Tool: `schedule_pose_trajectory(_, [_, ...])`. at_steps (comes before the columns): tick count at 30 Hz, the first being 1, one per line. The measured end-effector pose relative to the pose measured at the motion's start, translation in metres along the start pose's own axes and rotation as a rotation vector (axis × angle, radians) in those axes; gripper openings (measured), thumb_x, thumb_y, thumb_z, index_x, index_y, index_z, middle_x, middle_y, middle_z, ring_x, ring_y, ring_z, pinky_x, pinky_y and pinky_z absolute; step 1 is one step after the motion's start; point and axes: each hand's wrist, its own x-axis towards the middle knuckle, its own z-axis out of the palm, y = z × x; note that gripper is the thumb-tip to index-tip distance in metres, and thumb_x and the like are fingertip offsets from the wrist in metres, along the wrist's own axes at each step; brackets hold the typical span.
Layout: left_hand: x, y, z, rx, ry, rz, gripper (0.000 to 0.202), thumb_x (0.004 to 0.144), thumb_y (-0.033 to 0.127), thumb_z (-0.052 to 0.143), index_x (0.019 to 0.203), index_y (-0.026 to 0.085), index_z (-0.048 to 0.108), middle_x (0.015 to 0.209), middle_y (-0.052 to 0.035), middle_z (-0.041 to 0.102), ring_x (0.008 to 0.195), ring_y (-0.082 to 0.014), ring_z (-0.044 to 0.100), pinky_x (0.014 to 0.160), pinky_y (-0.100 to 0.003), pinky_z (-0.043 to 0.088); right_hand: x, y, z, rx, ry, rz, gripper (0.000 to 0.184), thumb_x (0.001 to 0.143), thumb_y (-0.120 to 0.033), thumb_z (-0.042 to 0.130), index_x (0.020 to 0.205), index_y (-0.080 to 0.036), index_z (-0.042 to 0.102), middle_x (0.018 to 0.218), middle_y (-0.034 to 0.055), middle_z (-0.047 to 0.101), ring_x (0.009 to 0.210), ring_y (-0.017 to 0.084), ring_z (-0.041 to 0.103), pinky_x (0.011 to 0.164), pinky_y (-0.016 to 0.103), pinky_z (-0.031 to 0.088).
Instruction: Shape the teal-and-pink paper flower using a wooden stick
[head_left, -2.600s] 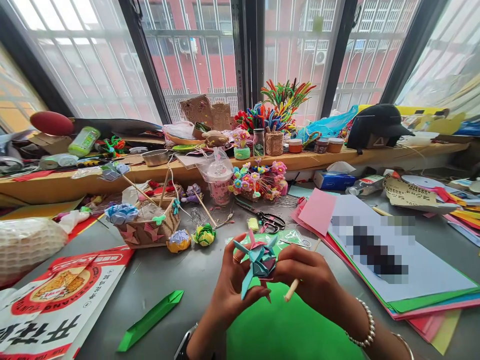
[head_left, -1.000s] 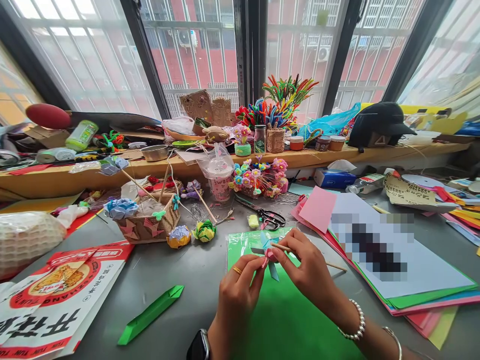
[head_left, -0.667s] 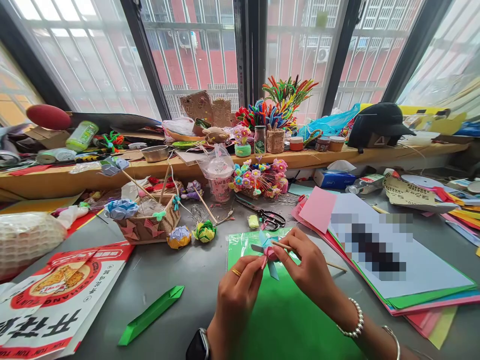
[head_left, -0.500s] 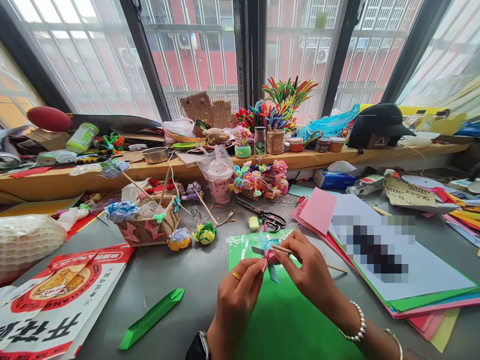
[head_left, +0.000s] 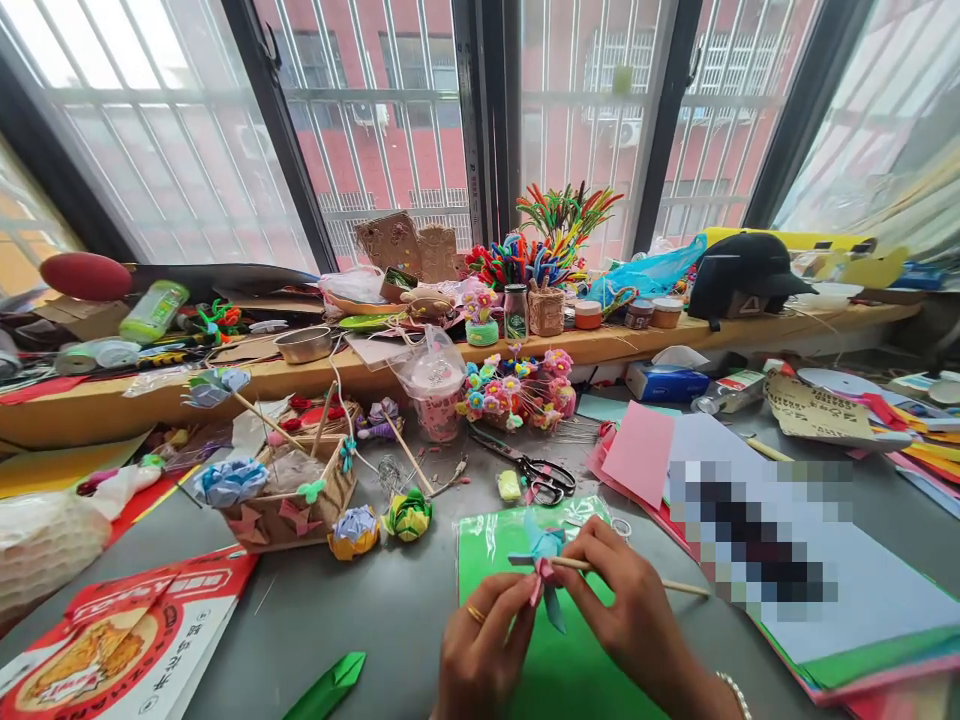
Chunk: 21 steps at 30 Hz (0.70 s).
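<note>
A folded paper flower (head_left: 547,542), light blue with a pink part, is between my hands above the green sheet. My left hand (head_left: 487,640), a ring on one finger, pinches the pink paper (head_left: 541,575) at the flower's lower edge. In my right hand (head_left: 626,615) a thin wooden stick (head_left: 686,588) is gripped between thumb and fingers. One end of the stick meets the flower; the other sticks out to the right. Beneath lies a green sheet (head_left: 577,660) in clear plastic. To the left is a folded green paper strip (head_left: 330,685), cut off by the frame.
Black scissors (head_left: 546,480) lie behind the flower. A basket (head_left: 300,510) with paper flowers stands at left, near a red-and-white bag (head_left: 142,630). Coloured paper (head_left: 810,530) is stacked at right. A plastic cup (head_left: 439,400) and fuzzy flowers (head_left: 517,390) stand farther back.
The view has tilted upward, so the table and hands sit lower in the picture. The flower has turned slightly and more of its blue paper shows. Both hands keep their holds.
</note>
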Motion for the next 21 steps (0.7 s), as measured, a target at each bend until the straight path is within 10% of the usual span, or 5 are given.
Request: schedule_pose_trajectory(21, [0.008, 0.009, 0.001, 0.128, -0.049, 0.032, 0.015, 0.082, 0.008, 0.047, 0.088, 0.018, 0.056, 0.073, -0.0027, 0.065, 0.064, -0.0124, 0.064, 0.059, -0.021, 0.052, 0.000, -0.009, 0.004, -0.148, 0.089, -0.040, 0.017, 0.085, -0.025, 0.047, 0.072, -0.018, 0.056, 0.069, 0.0005, 0.052, 0.060, 0.013, 0.054, 0.056, 0.023, 0.042])
